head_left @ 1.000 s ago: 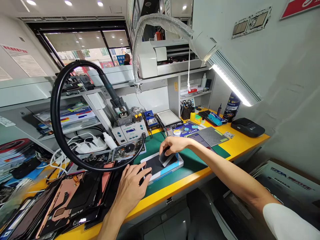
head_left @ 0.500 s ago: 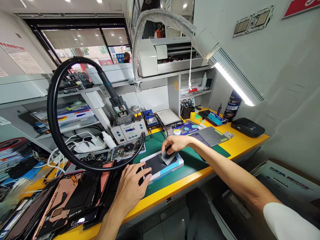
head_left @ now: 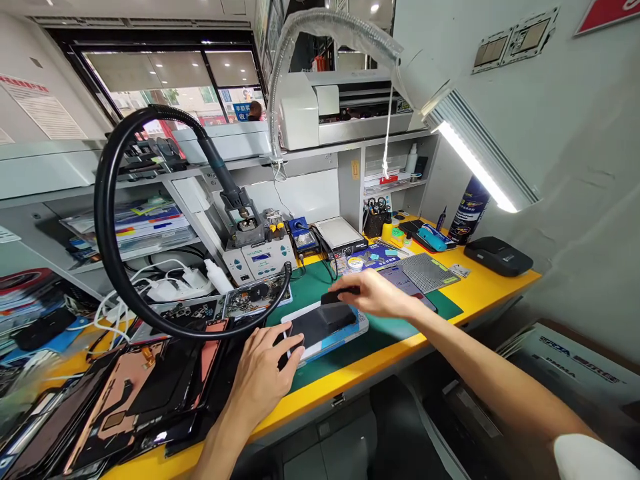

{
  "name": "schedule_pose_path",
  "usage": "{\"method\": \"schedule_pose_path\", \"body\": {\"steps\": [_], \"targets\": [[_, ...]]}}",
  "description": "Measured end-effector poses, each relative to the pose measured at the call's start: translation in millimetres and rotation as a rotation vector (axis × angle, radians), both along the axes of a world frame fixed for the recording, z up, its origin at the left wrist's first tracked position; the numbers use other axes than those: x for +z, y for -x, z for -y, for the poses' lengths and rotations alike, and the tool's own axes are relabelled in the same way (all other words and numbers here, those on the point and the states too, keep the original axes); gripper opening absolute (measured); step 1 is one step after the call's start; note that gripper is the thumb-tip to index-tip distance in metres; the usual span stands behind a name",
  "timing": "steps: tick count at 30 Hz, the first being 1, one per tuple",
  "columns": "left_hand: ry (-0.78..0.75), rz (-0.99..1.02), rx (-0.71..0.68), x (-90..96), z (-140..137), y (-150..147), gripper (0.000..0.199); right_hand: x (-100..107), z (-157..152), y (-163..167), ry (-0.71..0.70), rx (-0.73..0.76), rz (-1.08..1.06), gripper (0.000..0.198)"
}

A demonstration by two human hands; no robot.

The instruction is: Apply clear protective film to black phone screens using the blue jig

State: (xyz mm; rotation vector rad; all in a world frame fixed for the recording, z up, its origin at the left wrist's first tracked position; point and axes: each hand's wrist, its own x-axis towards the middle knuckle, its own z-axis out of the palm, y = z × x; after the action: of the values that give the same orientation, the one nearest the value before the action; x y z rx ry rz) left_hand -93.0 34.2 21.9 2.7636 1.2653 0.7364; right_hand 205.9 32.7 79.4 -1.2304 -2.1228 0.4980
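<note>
A dark, phone-sized panel [head_left: 311,328] lies on a flat white-and-blue box [head_left: 350,335] on the green mat. At the panel's left end rests my left hand [head_left: 267,363], open, with thumb and fingers apart and fingertips touching its edge. Over the panel's right half, my right hand [head_left: 367,292] pinches a thin dark card-like piece [head_left: 336,296]. This piece is tilted, and a greyish patch shows just below it; whether that is part of the piece or a reflection, I cannot tell. The right fingertips are partly hidden.
A black hose [head_left: 107,220] loops from the hot-air station [head_left: 260,261] close to my left hand. Phone parts [head_left: 130,400] are piled at the left. Behind my right wrist lies a lit phone [head_left: 407,283] beside a perforated grey mat [head_left: 430,272]. A lamp [head_left: 480,167] hangs above.
My right hand has moved slightly right and turned, tilting the thin piece so that its dark side shows. My left hand stays at the panel's left end. The view has shifted slightly.
</note>
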Motion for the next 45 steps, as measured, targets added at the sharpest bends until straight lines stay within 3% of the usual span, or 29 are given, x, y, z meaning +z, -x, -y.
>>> {"method": "schedule_pose_path", "body": {"steps": [4,8,24,28,32,36,40,45], "targets": [[0.002,-0.007,-0.008,-0.1,0,0,0.024,-34,28,18,-0.358,0.053,0.296,0.038],[0.007,-0.010,-0.003,-0.3,-1,0,0.025,-53,29,17,-0.494,-0.024,0.473,0.042],[0.008,-0.017,0.002,0.1,1,-1,0.026,-43,17,34,-0.366,-0.146,0.520,0.034],[0.007,-0.017,-0.005,-0.5,0,-1,0.026,-42,17,35,-0.393,-0.064,0.513,0.033],[0.001,-0.014,-0.002,-0.7,1,-1,0.026,-43,14,34,-0.373,-0.124,0.527,0.032],[0.002,-0.016,-0.006,-0.5,1,0,0.026,-45,14,35,-0.413,-0.021,0.511,0.032],[-0.012,-0.008,-0.003,-0.4,0,0,0.025,-44,12,37,-0.377,-0.104,0.544,0.030],[-0.014,-0.014,-0.006,-0.2,0,-1,0.025,-44,8,44,-0.391,0.048,0.513,0.028]]}}
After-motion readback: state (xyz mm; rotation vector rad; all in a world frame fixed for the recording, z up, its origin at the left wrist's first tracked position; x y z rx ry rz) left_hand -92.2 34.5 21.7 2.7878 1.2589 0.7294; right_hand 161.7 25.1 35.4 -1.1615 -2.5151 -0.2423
